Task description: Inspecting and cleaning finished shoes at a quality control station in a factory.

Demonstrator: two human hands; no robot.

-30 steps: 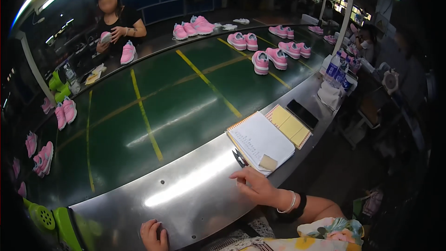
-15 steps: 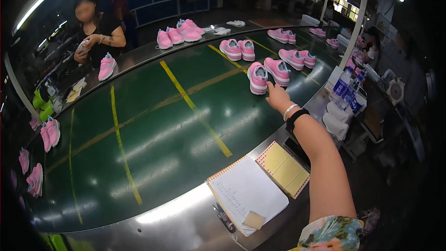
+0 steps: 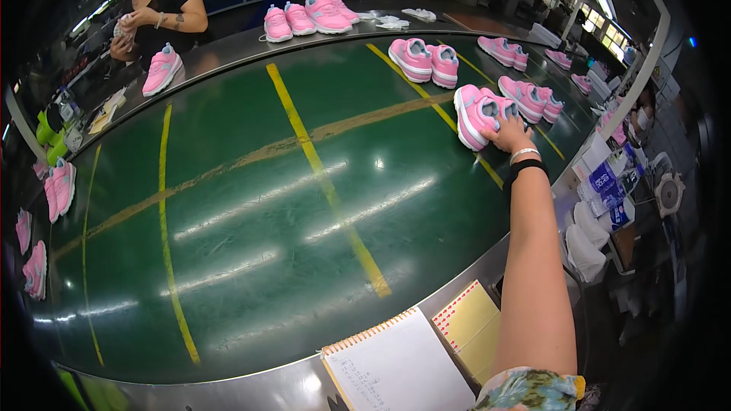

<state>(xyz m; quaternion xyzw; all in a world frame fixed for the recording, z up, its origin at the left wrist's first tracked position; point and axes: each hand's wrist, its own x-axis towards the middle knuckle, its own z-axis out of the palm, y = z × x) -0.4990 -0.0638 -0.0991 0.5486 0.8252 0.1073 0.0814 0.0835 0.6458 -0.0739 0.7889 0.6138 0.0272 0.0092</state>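
Note:
My right hand [image 3: 509, 135] reaches far across the belt from the lower right. Its fingers are closed round the near ends of a pair of pink sneakers [image 3: 476, 119], thumb on the left shoe; the far fingers are partly hidden. The two shoes stand close together with white soles on the green surface. Just beyond, to the right, is another pink pair [image 3: 527, 99]. A further pair [image 3: 417, 60] stands farther back to the left. My left hand is out of view.
The green conveyor belt [image 3: 236, 259] has yellow stripes. A spiral notebook [image 3: 396, 365] and a yellow card [image 3: 468, 327] lie by the near edge. More pink sneakers [image 3: 324, 14] line the far ledge, where a person [image 3: 164, 11] stands. Bottles [image 3: 609, 183] are at right.
My right hand has moved onto the pink sneakers and closed on them. The two shoes are now nearer each other. The whole view has shifted.

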